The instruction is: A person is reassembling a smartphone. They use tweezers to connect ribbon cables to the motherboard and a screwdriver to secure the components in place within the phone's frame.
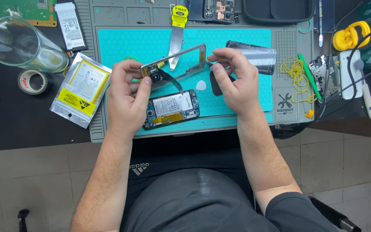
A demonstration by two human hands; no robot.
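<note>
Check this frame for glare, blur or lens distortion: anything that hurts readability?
Head view: even overhead light, soft shadows under both hands; mild glare on the drinking glass and the foil battery pouch; wide-angle bowing along the mat edges; the left hand, right hand and phone frame are sharp.

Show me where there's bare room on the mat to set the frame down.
Bare teal mat lies upper left, between the metal blade and the mat's left edge. Another patch lies at the right edge, below the back cover. The middle is crowded: left hand with the frame, right hand, opened phone, white pick.
</note>
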